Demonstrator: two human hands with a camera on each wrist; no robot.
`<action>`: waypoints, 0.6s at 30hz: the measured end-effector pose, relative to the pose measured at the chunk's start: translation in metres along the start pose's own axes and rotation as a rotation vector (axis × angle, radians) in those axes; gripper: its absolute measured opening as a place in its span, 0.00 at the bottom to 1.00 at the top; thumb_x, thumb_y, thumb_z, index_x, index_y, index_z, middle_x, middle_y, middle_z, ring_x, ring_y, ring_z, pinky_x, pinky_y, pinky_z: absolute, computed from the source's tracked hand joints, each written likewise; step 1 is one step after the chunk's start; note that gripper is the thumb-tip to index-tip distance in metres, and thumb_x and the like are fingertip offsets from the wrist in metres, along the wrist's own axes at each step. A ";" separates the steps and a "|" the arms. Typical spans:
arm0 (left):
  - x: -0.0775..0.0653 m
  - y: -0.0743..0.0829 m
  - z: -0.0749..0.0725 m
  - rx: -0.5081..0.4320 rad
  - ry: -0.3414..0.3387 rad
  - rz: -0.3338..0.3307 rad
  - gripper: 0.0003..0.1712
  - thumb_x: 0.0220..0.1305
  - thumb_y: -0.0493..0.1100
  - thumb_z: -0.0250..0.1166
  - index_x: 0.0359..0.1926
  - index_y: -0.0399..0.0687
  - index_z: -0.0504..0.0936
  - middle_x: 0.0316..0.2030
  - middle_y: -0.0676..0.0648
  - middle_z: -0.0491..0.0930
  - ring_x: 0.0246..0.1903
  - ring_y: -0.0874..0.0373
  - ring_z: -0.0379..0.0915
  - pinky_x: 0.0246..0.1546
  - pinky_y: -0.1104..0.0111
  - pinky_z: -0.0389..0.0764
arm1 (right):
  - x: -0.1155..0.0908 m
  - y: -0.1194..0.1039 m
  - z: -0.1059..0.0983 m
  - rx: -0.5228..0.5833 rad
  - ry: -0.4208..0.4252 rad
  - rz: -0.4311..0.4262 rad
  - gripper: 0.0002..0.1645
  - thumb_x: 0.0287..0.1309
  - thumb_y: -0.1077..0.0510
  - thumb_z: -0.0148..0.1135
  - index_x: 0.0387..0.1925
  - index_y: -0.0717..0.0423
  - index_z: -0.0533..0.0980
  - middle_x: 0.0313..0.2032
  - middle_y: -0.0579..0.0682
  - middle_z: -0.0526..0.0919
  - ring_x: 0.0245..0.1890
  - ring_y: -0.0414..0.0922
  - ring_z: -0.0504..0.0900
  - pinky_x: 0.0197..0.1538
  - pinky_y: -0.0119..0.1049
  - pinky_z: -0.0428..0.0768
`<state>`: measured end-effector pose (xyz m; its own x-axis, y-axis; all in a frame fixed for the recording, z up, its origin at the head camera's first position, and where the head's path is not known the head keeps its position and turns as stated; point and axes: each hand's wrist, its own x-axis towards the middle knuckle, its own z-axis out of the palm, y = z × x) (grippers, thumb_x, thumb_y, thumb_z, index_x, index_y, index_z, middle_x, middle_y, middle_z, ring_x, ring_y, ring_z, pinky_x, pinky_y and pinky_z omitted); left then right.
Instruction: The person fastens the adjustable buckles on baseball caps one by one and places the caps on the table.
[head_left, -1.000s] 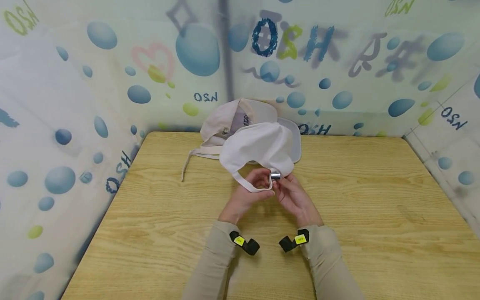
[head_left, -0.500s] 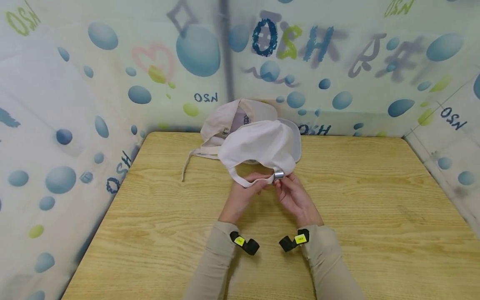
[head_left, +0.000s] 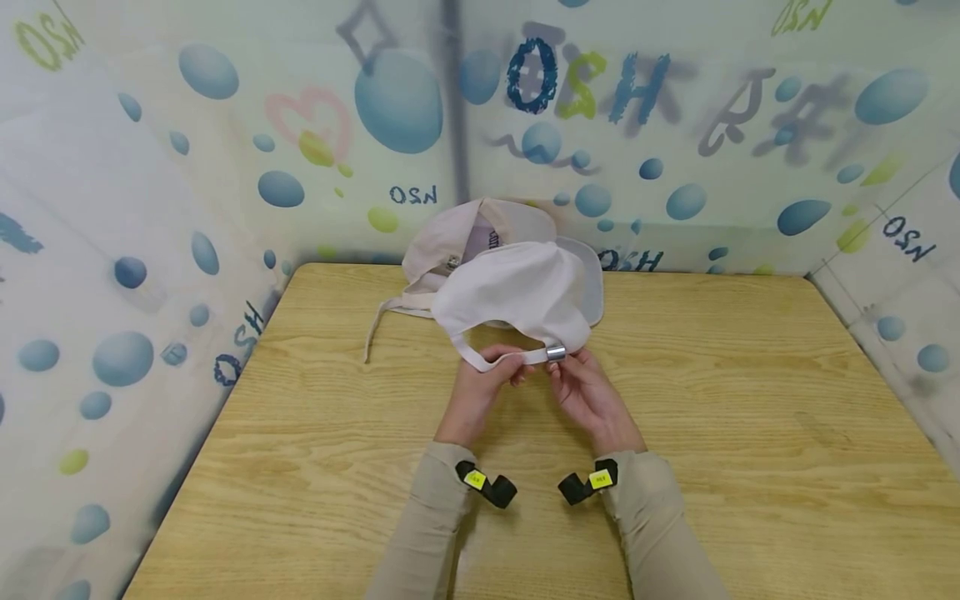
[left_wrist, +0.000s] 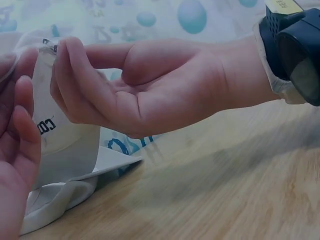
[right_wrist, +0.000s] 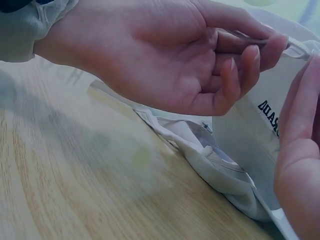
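Note:
In the head view, a white baseball cap point(head_left: 517, 287) hangs in front of me with its back opening towards me. My left hand point(head_left: 472, 402) pinches the cap's strap point(head_left: 534, 357) between thumb and fingers. My right hand point(head_left: 597, 406) grips the strap end by the silver metal buckle point(head_left: 556, 353), fingertips right at it. The strap runs almost straight between the hands. In the left wrist view, the right hand point(left_wrist: 140, 85) shows side-on with curled fingers. Dark lettering shows on pale cap fabric in both wrist views.
A beige cap point(head_left: 435, 242) lies behind at the table's back edge, partly hidden by the white one. Its loose strap point(head_left: 372, 329) trails left on the wooden table point(head_left: 750, 400). Printed wall sheets point(head_left: 637, 167) stand behind and beside the table.
My left hand has drawn slightly left and lowered the strap, which went from a folded loop to a straighter band. The buckle shifted slightly right; the right hand stayed put.

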<state>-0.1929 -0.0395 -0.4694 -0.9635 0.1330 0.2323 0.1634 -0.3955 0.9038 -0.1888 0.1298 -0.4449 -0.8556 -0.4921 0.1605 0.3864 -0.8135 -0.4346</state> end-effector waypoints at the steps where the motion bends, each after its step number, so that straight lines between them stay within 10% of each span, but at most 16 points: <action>1: 0.000 -0.001 -0.001 -0.002 -0.011 0.008 0.10 0.58 0.39 0.61 0.37 0.35 0.79 0.28 0.41 0.81 0.27 0.57 0.75 0.29 0.68 0.75 | 0.000 0.000 0.000 -0.006 -0.001 0.002 0.09 0.63 0.70 0.42 0.41 0.62 0.68 0.37 0.55 0.76 0.34 0.43 0.79 0.39 0.26 0.76; 9: 0.007 -0.028 -0.012 -0.118 0.003 -0.035 0.11 0.56 0.39 0.63 0.37 0.33 0.77 0.27 0.40 0.79 0.26 0.53 0.73 0.29 0.66 0.75 | 0.000 0.001 0.001 -0.044 0.023 0.028 0.12 0.63 0.71 0.38 0.41 0.63 0.69 0.37 0.55 0.76 0.34 0.44 0.79 0.39 0.27 0.77; 18: 0.000 0.005 0.003 -0.065 -0.038 0.017 0.11 0.56 0.42 0.63 0.33 0.38 0.76 0.25 0.46 0.79 0.25 0.57 0.74 0.27 0.69 0.72 | 0.001 0.002 0.004 -0.117 0.087 0.020 0.11 0.62 0.72 0.43 0.43 0.62 0.68 0.39 0.56 0.75 0.34 0.43 0.79 0.39 0.27 0.77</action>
<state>-0.1916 -0.0386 -0.4641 -0.9516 0.1598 0.2624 0.1645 -0.4564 0.8744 -0.1878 0.1260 -0.4426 -0.8768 -0.4749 0.0756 0.3650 -0.7595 -0.5385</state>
